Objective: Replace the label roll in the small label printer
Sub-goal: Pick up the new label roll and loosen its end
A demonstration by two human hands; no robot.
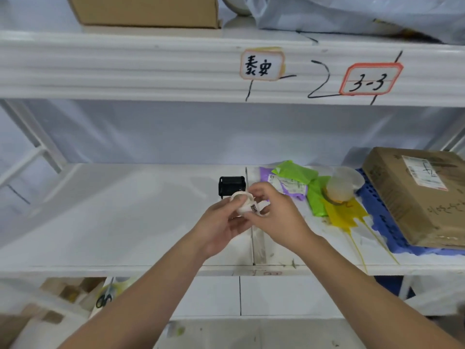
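Observation:
A small black label printer (pixel 231 185) stands on the white middle shelf (pixel 125 222), just behind my hands. Both hands hold a white label roll (pixel 245 205) above the shelf, in front of the printer. My left hand (pixel 221 226) cups the roll from the left and below. My right hand (pixel 274 212) pinches its right side, where a strip with black print shows between the fingers. Part of the roll is hidden by my fingers.
To the right lie green and purple mailer bags (pixel 297 182), a translucent plastic cup (pixel 343 185), a yellow bag (pixel 344 212), and a cardboard box (pixel 417 195) on a blue crate (pixel 377 215). The upper shelf beam (pixel 151 69) carries handwritten labels. Scissors (pixel 104 299) lie below.

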